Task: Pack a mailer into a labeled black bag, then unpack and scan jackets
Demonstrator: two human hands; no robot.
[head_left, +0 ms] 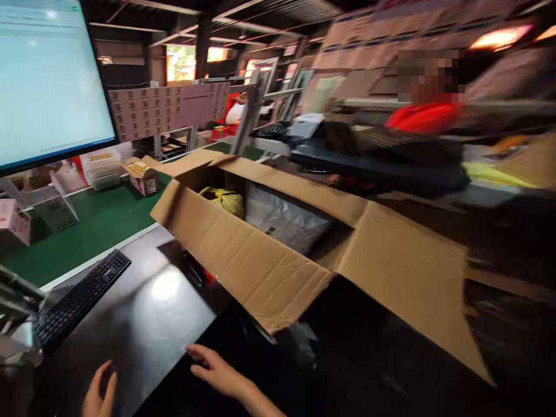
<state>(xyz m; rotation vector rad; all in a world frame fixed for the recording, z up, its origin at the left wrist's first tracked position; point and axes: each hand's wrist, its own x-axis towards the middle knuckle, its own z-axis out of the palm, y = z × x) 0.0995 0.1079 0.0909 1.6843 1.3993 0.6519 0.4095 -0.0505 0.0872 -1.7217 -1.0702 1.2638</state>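
Observation:
My left hand (99, 391) is low in the view over the dark metal tabletop (152, 310), its fingers apart and nothing in them. To its right, my right hand (217, 370) reaches in over the table's front edge, thumb and fingers spread and holding nothing. Beyond the hands stands a large cardboard box (256, 266) with its flaps folded outward. Inside it lie a yellow tied bag (226, 201) and a clear plastic-wrapped item (282, 217) with a small dark label. Neither hand touches the box.
A black keyboard (82, 298) lies on the left of the table, below a large monitor (54, 81). Behind is a green surface (104, 217) with a small open carton (143, 175) and stacked plastic trays (102, 169). A blurred person in red (425, 117) is at the right rear.

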